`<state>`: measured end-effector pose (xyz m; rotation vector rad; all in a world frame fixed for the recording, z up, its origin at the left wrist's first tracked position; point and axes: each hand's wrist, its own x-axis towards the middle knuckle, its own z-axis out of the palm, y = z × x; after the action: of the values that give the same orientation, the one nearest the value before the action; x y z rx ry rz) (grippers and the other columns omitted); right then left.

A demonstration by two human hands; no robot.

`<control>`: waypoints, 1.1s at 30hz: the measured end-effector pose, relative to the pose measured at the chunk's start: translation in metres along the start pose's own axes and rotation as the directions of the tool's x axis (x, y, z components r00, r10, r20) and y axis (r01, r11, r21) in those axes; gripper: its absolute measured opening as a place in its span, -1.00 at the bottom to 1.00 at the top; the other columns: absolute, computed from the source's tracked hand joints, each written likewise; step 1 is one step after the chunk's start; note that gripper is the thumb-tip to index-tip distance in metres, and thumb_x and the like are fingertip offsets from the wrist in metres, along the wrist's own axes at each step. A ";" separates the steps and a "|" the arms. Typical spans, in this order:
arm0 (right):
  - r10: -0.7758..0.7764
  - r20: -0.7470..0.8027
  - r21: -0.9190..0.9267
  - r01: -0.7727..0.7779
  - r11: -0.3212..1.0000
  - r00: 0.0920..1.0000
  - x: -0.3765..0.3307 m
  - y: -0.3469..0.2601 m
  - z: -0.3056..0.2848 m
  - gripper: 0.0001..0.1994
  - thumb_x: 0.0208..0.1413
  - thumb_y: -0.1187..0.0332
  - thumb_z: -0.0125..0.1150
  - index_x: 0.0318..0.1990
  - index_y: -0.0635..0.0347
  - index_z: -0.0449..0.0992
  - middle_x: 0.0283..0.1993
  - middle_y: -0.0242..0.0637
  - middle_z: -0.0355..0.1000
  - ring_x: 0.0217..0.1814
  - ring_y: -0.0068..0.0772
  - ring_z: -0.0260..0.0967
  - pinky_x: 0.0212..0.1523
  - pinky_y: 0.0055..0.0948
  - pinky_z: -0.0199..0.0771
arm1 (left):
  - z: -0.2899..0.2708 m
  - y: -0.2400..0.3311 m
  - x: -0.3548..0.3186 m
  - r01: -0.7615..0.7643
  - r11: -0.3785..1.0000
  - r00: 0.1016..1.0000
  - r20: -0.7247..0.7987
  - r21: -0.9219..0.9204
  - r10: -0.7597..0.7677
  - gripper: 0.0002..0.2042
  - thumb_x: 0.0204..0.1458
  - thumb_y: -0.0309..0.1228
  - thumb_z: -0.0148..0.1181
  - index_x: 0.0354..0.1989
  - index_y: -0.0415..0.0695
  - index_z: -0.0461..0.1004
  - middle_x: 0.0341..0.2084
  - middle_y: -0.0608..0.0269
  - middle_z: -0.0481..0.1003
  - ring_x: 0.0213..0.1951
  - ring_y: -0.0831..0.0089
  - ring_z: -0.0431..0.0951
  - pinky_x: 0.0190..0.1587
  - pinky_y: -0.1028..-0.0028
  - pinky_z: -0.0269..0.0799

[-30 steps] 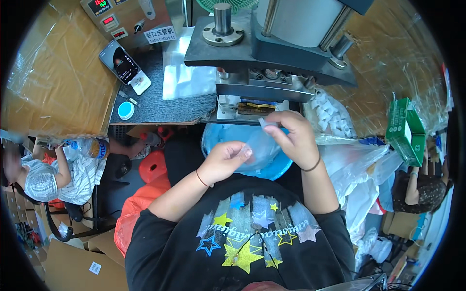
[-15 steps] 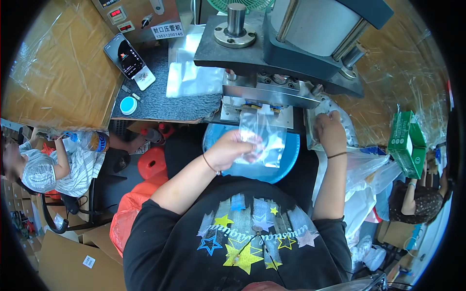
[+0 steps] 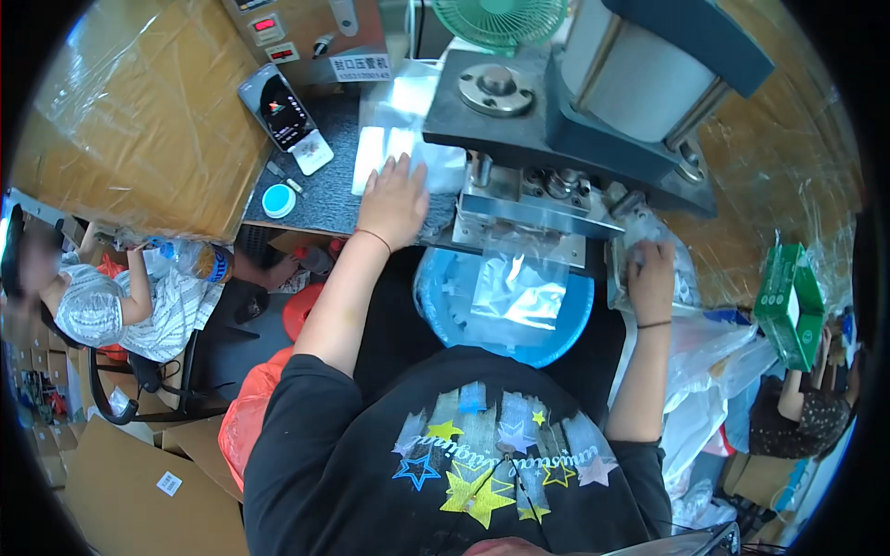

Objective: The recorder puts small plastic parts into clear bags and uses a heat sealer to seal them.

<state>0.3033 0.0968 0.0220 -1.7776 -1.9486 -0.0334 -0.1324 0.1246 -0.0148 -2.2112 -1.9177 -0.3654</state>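
My left hand point(image 3: 394, 206) lies palm down with its fingers stretched over a stack of clear plastic bags point(image 3: 436, 169) on the table, left of a press machine point(image 3: 519, 107). Another clear bag point(image 3: 521, 289) hangs from the front of the press, its top edge under the metal bar point(image 3: 538, 215); no hand touches it. Below it is a blue basin point(image 3: 577, 320) with clear plastic pieces inside. At the right of the press, my right hand point(image 3: 652, 283) reaches into a clear bag of small pale pieces point(image 3: 681, 269). Its fingers are bent together; what they hold is hidden.
A phone point(image 3: 286, 120) and a turquoise-lidded jar point(image 3: 278, 200) lie on the table at left, near a control box point(image 3: 306, 42). A green fan point(image 3: 501, 18) stands behind. Cardboard point(image 3: 139, 120) walls both sides. A green box point(image 3: 788, 306) is at right. Two people sit nearby.
My left hand has let go of the hanging bag and moved up and left onto the bag stack. The metal post on the press stands lower. The view has shifted; my right hand stays among the pieces.
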 end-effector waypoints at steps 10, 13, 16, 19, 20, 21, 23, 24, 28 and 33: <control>-0.163 -0.242 0.010 0.170 0.985 0.957 -0.017 -0.005 -0.039 -0.83 0.10 0.60 0.15 -0.14 0.28 0.48 -0.11 -0.03 0.41 -0.05 0.04 0.39 -0.06 -0.19 0.42 | -0.034 0.032 -0.093 0.040 0.767 0.963 -0.181 -0.640 -0.202 -0.84 0.20 -0.42 0.18 -0.12 -0.20 0.52 -0.21 0.13 0.59 -0.16 0.23 0.61 -0.08 0.34 0.50; -0.193 -0.136 0.204 0.218 0.954 0.972 -0.025 -0.029 -0.053 -0.86 0.11 0.59 0.17 -0.16 0.28 0.51 -0.19 -0.07 0.44 -0.11 0.00 0.42 -0.09 -0.27 0.43 | -0.045 0.051 -0.094 0.231 0.125 0.970 0.219 -0.965 -0.106 -0.89 0.22 -0.48 0.20 -0.25 -0.29 0.55 -0.35 0.36 0.55 -0.28 0.68 0.48 -0.15 0.58 0.43; -0.108 -0.022 0.504 0.104 0.857 0.994 -0.031 -0.068 -0.049 -0.80 0.03 0.44 0.41 -0.29 0.27 0.48 -0.24 -0.18 0.54 -0.22 -0.32 0.51 -0.15 -0.40 0.45 | -0.057 0.078 -0.087 0.267 0.126 0.962 0.271 -0.956 0.021 -0.88 0.21 -0.47 0.21 -0.28 -0.29 0.57 -0.39 0.35 0.56 -0.32 0.65 0.50 -0.17 0.58 0.45; -0.133 0.129 0.855 -0.042 0.516 0.983 -0.029 -0.098 -0.045 -0.79 0.05 0.49 0.40 -0.25 0.28 0.44 -0.29 -0.21 0.56 -0.18 -0.40 0.54 -0.08 -0.42 0.52 | -0.059 0.103 -0.084 0.207 0.209 0.965 0.235 -0.956 0.116 -0.87 0.20 -0.45 0.23 -0.30 -0.28 0.57 -0.40 0.34 0.58 -0.32 0.62 0.53 -0.18 0.55 0.47; -0.122 0.139 0.955 -0.100 0.280 0.983 -0.027 -0.109 -0.043 -0.86 0.11 0.50 0.34 -0.27 0.31 0.48 -0.25 -0.21 0.58 -0.16 -0.41 0.54 -0.08 -0.45 0.52 | -0.059 0.111 -0.085 0.196 0.240 0.959 0.237 -0.951 0.155 -0.87 0.20 -0.45 0.23 -0.30 -0.28 0.58 -0.39 0.33 0.59 -0.30 0.61 0.54 -0.17 0.54 0.48; -0.108 0.154 0.946 -0.114 0.304 0.982 -0.024 -0.118 -0.045 -0.89 0.13 0.50 0.32 -0.27 0.32 0.51 -0.23 -0.21 0.58 -0.15 -0.42 0.53 -0.08 -0.46 0.51 | -0.057 0.116 -0.086 0.209 0.237 0.949 0.256 -0.949 0.185 -0.83 0.22 -0.41 0.22 -0.30 -0.28 0.58 -0.38 0.29 0.61 -0.27 0.59 0.56 -0.14 0.52 0.48; -0.137 0.119 0.909 -0.053 0.412 0.983 -0.022 -0.124 -0.041 -0.91 0.21 0.46 0.24 -0.28 0.33 0.57 -0.24 -0.26 0.58 -0.18 -0.49 0.49 -0.12 -0.51 0.47 | -0.056 0.126 -0.089 0.283 0.110 0.927 0.301 -0.953 0.223 -0.82 0.24 -0.38 0.21 -0.27 -0.28 0.58 -0.36 0.27 0.62 -0.26 0.56 0.57 -0.11 0.50 0.49; -0.132 0.117 0.909 -0.052 0.414 0.984 -0.022 -0.120 -0.039 -0.91 0.21 0.46 0.24 -0.28 0.33 0.57 -0.24 -0.26 0.58 -0.18 -0.49 0.49 -0.12 -0.51 0.47 | -0.055 0.129 -0.090 0.354 -0.016 0.907 0.339 -0.935 0.249 -0.79 0.26 -0.35 0.19 -0.24 -0.27 0.58 -0.34 0.25 0.62 -0.24 0.54 0.59 -0.09 0.49 0.50; -0.246 0.179 0.782 0.014 0.623 0.953 -0.024 -0.093 -0.046 -0.85 0.25 0.39 0.19 -0.28 0.31 0.57 -0.30 -0.31 0.52 -0.25 -0.52 0.43 -0.21 -0.49 0.42 | -0.055 0.140 -0.097 0.525 -0.278 0.837 0.429 -0.805 0.339 -0.76 0.29 -0.30 0.16 -0.18 -0.27 0.55 -0.30 0.21 0.61 -0.22 0.48 0.61 -0.06 0.46 0.52; -0.143 0.123 0.817 -0.019 0.576 0.982 -0.024 -0.100 -0.058 -0.83 0.19 0.36 0.27 -0.35 0.30 0.59 -0.38 -0.26 0.53 -0.31 -0.40 0.46 -0.24 -0.44 0.42 | -0.048 0.150 -0.099 0.516 -0.193 0.815 0.410 -0.834 0.410 -0.74 0.30 -0.27 0.13 -0.16 -0.27 0.53 -0.27 0.18 0.61 -0.21 0.46 0.61 -0.05 0.44 0.53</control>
<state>0.2293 0.0398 0.0943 -1.0797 -1.6827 0.9032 -0.0001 -0.0043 0.0031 -3.4199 -2.2773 -2.3927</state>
